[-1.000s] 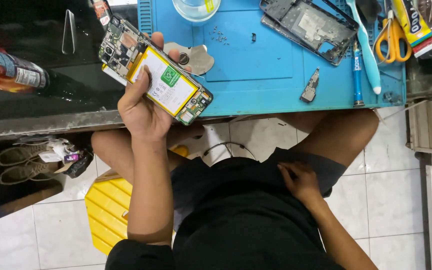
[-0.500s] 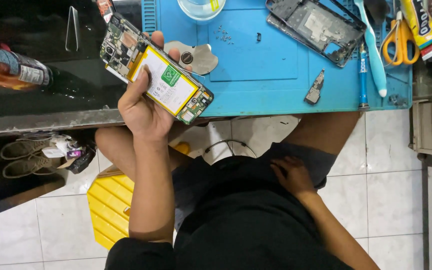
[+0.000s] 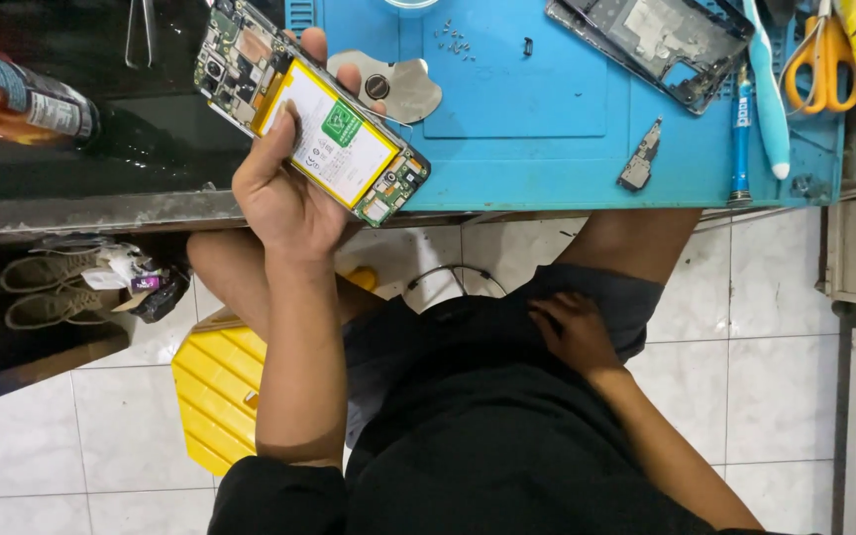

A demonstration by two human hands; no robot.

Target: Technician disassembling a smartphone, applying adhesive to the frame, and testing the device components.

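Left hand [image 3: 284,193] grasps an opened phone [image 3: 311,111], thumb across its yellow-edged battery and fingertips curled over the far edge. Phone sits tilted above the near left corner of the blue mat [image 3: 547,109], partly over the dark bench [image 3: 101,159], with its circuit board exposed at both ends. Right hand [image 3: 572,332] rests down in the lap on dark shorts, fingers bent, holding nothing that can be seen. Just beyond the phone lies a grey metal plate [image 3: 393,87] on the mat. Farther right on the mat are a small bracket [image 3: 639,157], a phone frame [image 3: 656,40], a blue pen tool [image 3: 740,129] and orange scissors [image 3: 822,59]. A bottle [image 3: 22,99] lies at the bench's left. Under the person stands a yellow stool [image 3: 215,386] on white tiles.
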